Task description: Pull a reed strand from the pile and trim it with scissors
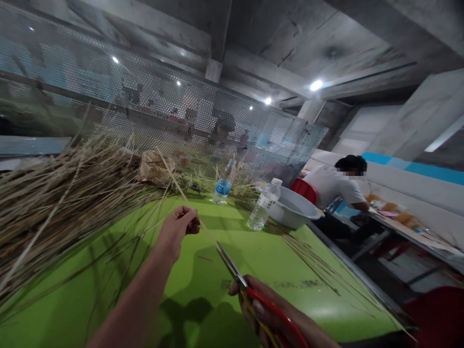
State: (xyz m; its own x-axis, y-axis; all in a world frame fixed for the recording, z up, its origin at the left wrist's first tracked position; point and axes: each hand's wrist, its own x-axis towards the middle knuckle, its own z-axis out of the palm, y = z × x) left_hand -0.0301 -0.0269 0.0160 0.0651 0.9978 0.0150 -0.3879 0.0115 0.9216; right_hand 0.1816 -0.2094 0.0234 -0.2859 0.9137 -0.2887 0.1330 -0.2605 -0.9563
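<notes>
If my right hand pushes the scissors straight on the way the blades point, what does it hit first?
Probably the thin dry stalk pinched in the left hand, just off the scissors tip in the right hand; beyond it, the left fingertips. Depth is unclear.

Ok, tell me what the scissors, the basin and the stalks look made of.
Scissors: grey metal blades with a dull shine; red handles, probably plastic-coated. Basin: smooth matte grey, likely plastic, though metal is possible. Stalks, piled and pinched: dry pale-tan plant stems, like straw or reed, thin and fibrous.
</notes>
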